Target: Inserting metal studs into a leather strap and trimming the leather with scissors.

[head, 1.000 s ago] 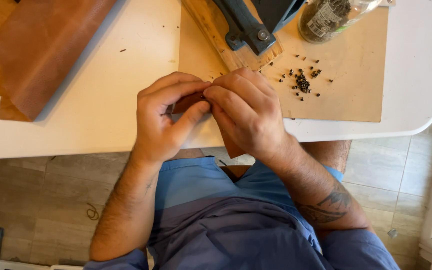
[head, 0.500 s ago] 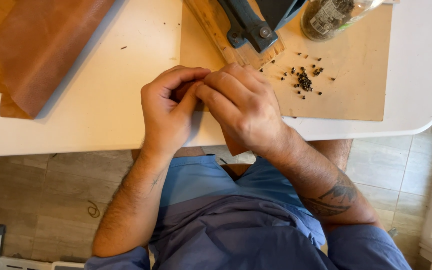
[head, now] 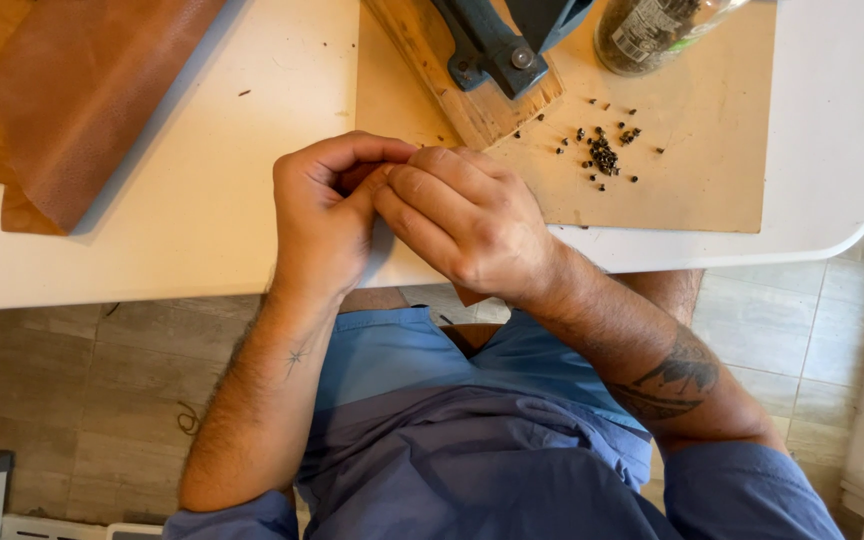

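My left hand [head: 322, 215] and my right hand [head: 472, 225] are pressed together over the front edge of the white table [head: 192, 230]. Both have their fingers curled around a small brown leather piece [head: 468, 295]. Most of it is hidden inside the hands; only a brown tip shows below my right hand. The fingertips of my right hand lie against the left thumb and forefinger. A scatter of small dark rivets [head: 604, 157] lies on a tan board [head: 692, 180] just beyond my right hand.
A folded brown leather hide [head: 82, 100] lies at the back left of the table. A blue metal press [head: 497, 50] stands on a wooden block [head: 442, 90] behind the hands, with a glass jar [head: 652, 30] to its right. Tiled floor lies below.
Both hands have stayed together and shifted slightly away from my body. My left fingers have curled over more, hiding the brown piece that showed between the hands earlier.
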